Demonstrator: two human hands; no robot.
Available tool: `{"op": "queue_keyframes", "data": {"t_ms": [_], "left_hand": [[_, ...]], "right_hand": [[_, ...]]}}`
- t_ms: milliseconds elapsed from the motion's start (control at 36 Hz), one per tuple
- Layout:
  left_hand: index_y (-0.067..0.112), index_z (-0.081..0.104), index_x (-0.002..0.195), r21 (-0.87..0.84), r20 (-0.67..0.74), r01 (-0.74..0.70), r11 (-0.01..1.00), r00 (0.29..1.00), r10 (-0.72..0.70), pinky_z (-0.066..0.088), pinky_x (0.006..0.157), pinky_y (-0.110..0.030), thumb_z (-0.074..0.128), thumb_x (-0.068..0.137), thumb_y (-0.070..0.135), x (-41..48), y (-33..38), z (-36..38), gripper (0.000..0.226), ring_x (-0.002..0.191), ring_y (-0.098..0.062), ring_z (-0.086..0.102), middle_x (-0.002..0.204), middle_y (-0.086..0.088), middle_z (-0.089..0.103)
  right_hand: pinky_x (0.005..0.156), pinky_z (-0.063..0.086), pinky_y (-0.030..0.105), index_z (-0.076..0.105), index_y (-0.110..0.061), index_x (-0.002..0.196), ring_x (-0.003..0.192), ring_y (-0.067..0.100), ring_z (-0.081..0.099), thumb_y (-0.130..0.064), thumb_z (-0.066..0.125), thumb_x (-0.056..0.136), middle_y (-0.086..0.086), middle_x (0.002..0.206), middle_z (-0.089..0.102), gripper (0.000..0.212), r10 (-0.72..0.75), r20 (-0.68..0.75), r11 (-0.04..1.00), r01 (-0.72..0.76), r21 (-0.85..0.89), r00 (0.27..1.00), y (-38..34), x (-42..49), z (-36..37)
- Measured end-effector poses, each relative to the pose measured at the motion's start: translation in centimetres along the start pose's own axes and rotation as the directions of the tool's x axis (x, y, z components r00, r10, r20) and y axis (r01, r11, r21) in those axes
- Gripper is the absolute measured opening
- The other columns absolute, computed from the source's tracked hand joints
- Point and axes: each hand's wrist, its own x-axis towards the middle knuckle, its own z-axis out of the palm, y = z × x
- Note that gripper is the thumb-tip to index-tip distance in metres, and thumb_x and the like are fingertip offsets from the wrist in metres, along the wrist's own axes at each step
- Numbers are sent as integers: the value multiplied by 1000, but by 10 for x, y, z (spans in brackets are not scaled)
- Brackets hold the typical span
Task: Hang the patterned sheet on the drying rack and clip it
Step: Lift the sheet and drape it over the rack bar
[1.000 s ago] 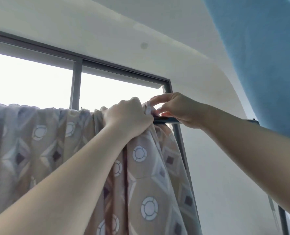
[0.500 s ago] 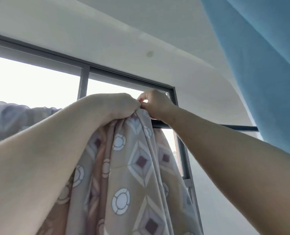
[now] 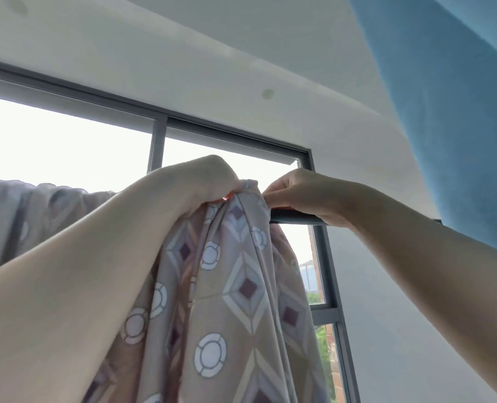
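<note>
The patterned sheet [image 3: 235,289], beige with diamonds and circles, hangs over the dark rack bar [image 3: 295,219] in front of the window and bunches at its top right end. My left hand [image 3: 200,184] is closed on the bunched fabric at the top of the bar. My right hand [image 3: 305,193] pinches the sheet's right edge just above the bar, fingers pressed together. A small reddish bit shows under my left fingers; I cannot tell if it is a clip. The bar under the sheet is hidden.
A blue cloth [image 3: 451,112] hangs at the upper right, close to my right forearm. The dark window frame [image 3: 157,146] stands behind the rack, and a white wall [image 3: 401,330] is on the right.
The white clip seen between my hands a second ago is no longer visible. Both hands stay at the sheet's top right end; the view has shifted closer and slightly upward.
</note>
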Motion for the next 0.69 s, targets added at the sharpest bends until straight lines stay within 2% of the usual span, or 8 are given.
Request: {"op": "queue_keyframes", "data": {"t_ms": [83, 111, 250, 333, 389, 444, 556, 694], "left_hand": [[-2, 65, 105, 41, -62, -50, 998, 997, 52, 46, 83, -32, 47, 95, 32, -1, -3, 7, 40, 96, -27, 58, 107, -17, 64], [0, 67, 101, 69, -94, -62, 996, 993, 69, 45, 83, -33, 46, 95, 34, -2, -5, 8, 41, 97, -27, 58, 103, -15, 65], [23, 60, 96, 363, -164, -26, 931, 982, 92, 45, 81, -34, 24, 96, 53, -5, -15, 17, 47, 93, -20, 57, 97, 3, 63], [23, 50, 74, 580, -189, 15, 815, 975, 116, 36, 69, -30, 13, 95, 57, -8, -17, 26, 53, 80, -20, 55, 76, 3, 55], [20, 48, 68, 642, -214, 27, 767, 966, 145, 34, 66, -29, 12, 93, 59, -9, -21, 29, 59, 74, -19, 54, 70, 2, 52], [18, 56, 74, 651, -234, 36, 758, 960, 155, 32, 64, -29, 13, 92, 60, -8, -24, 29, 63, 73, -19, 54, 70, 1, 53], [18, 63, 96, 632, -259, 48, 774, 954, 152, 30, 65, -30, 17, 97, 50, -4, -18, 33, 55, 77, -22, 50, 75, 1, 50], [15, 53, 112, 551, -283, 5, 835, 942, 181, 32, 75, -34, 33, 95, 19, 2, 5, 58, 27, 91, -25, 53, 102, -5, 60]], "right_hand": [[48, 45, 9, 68, -9, 74, 67, 9, 58, -21, 73, 77, 1, 74, 65, 14, -9, -92, 995, 18, 98, 996, 3, -1, 5], [45, 44, 8, 67, -9, 70, 64, 8, 57, -19, 73, 77, 1, 71, 63, 14, -18, -143, 990, 37, 133, 990, 3, -2, 8], [45, 46, 11, 59, -9, 62, 55, 8, 54, -16, 69, 82, 2, 62, 58, 23, -11, -308, 984, 65, 166, 951, 11, 0, 13], [60, 56, 29, 60, -8, 67, 64, 17, 58, -20, 63, 87, 5, 68, 61, 23, 20, -408, 997, 13, 78, 913, 27, -1, 9], [60, 47, 31, 61, -5, 75, 69, 21, 54, -22, 56, 90, 6, 72, 59, 23, 33, -493, 996, -70, -56, 870, 43, -9, 2], [60, 37, 28, 59, -5, 82, 76, 24, 49, -20, 48, 93, 8, 79, 56, 21, 68, -571, 972, -184, -148, 818, 60, -20, -8], [73, 35, 33, 52, -12, 82, 83, 26, 44, -16, 41, 94, 9, 84, 51, 16, 144, -675, 915, -357, -186, 723, 81, -34, -25], [59, 30, 28, 45, -13, 67, 70, 21, 40, -14, 44, 92, 4, 70, 47, 25, 122, -628, 962, -246, -116, 769, 80, -33, -20]]}}
